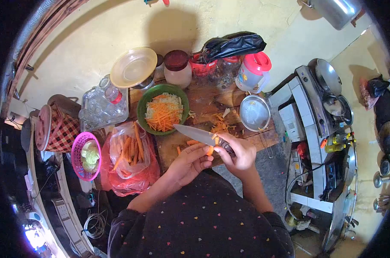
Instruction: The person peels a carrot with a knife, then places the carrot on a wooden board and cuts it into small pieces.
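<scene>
My left hand [190, 161] is closed around a piece of carrot [210, 150], close to my body at the front of the wooden table [169, 150]. My right hand [239, 151] grips a kitchen knife [196, 134], its broad blade pointing left over the table. Orange bits cling to the blade near the handle. Beyond the knife tip stands a green bowl [143, 112] with carrot strips [164, 117] on top of pale shreds. Carrot peelings [220, 125] lie on the wood behind the blade. Partly hidden by my left hand are other carrot pieces [192, 142].
At left, whole carrots [129, 149] fill a plastic bag beside a pink basket [74, 159] of cabbage. A metal strainer [255, 112] sits at the table's right edge, a pink-lidded jug [251, 73] behind it. Glasses on a tray [101, 112] stand back left; a stove [309, 86] is at right.
</scene>
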The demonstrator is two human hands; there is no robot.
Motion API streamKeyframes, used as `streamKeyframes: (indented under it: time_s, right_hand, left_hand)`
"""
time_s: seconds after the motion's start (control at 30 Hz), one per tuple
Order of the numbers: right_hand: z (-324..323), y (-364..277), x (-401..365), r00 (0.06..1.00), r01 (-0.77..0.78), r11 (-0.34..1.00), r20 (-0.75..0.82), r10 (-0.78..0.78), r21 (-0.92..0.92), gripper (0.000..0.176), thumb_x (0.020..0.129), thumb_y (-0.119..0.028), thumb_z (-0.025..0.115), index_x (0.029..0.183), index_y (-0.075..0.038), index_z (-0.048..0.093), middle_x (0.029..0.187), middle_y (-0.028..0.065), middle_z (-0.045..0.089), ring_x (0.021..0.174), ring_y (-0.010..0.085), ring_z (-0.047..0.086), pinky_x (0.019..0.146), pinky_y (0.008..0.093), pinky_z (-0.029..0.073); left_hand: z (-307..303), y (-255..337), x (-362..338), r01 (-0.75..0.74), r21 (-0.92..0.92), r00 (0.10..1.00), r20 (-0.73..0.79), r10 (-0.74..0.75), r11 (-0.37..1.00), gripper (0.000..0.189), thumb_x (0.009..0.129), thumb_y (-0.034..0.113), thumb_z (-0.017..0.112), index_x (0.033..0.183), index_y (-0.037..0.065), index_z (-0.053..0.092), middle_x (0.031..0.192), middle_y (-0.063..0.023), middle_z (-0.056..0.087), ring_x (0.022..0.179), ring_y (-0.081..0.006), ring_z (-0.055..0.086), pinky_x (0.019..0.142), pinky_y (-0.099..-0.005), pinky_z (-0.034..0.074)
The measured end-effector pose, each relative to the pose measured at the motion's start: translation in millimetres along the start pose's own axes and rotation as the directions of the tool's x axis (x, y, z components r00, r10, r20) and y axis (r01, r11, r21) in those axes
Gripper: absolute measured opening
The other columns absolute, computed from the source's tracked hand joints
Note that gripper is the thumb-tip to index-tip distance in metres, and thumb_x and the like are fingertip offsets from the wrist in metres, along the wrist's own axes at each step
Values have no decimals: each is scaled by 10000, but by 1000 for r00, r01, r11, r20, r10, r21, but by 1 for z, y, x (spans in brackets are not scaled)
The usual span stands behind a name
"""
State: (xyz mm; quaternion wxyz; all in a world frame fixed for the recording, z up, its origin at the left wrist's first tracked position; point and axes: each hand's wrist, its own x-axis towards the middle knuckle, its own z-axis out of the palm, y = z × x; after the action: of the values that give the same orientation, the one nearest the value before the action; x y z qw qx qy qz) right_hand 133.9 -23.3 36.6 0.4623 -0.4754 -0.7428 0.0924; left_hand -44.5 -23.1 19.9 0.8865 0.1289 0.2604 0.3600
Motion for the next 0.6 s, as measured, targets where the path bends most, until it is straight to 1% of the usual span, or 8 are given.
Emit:
streamKeyframes:
  time_s: [0.07,0.17,0.27,0.3,0.4,0.43,0.5,0.6]
  right_hand:
    - [1,-4,2,998,-49,998,-40,51,46,323,767,-227,682,1040,-72,606,730,115,638,575,236,619,514,310,469]
    - [-3,-5,-1,875,-482,876,79,478,33,352,832,-250,606,1110,-42,549,746,141,641,623,279,633,554,338,480]
    - [2,10,-9,784,-614,788,83,615,-41,361,880,-223,553,1176,-30,478,730,107,607,593,149,564,557,290,430]
    - [4,13,-11,797,-603,798,74,600,23,396,889,-245,534,1210,-39,426,740,128,605,624,167,573,589,299,438]
    - [3,11,-12,709,-689,718,116,695,-93,386,888,-238,526,1200,-37,418,797,160,612,662,221,591,612,322,440]
    - [4,13,-13,718,-680,728,121,686,-91,380,887,-234,523,1192,-32,422,810,168,610,683,246,594,625,333,439]
    - [10,22,-18,733,-662,745,133,667,-87,367,884,-227,519,1175,-22,428,836,185,607,724,295,599,652,357,439]
    - [11,28,-22,674,-693,701,195,713,-169,378,878,-200,513,1206,-39,416,894,204,609,813,352,601,710,385,448]
  left_hand:
    - [1,0,0,-14,36,1000,-17,15,999,271,885,127,540,1126,9,505,929,-32,601,778,-121,598,686,-231,512]
    - [7,1,-4,-73,148,993,-83,86,986,309,873,111,562,1153,-5,501,932,-49,596,790,-134,602,708,-244,519]
    - [13,1,-6,-149,259,973,-134,188,954,325,849,75,596,1148,-20,513,934,-65,591,808,-144,607,739,-263,525]
    - [14,1,-7,-176,285,966,-131,221,942,324,845,68,600,1145,-19,514,943,-66,588,814,-147,605,748,-271,523]
    - [10,-2,-6,-235,362,954,-92,285,902,324,840,50,601,1145,-16,515,974,-70,583,831,-151,599,763,-281,520]
    - [7,-3,-6,-250,387,951,-74,300,888,325,839,44,600,1146,-15,514,984,-72,582,837,-151,598,767,-283,519]
    - [6,-3,-6,-274,395,937,-97,336,877,316,842,43,596,1142,-16,516,991,-77,584,838,-151,598,764,-284,517]
    - [-5,-1,-4,-273,410,909,-187,373,870,296,848,43,584,1132,-15,519,991,-80,586,846,-150,597,757,-280,514]
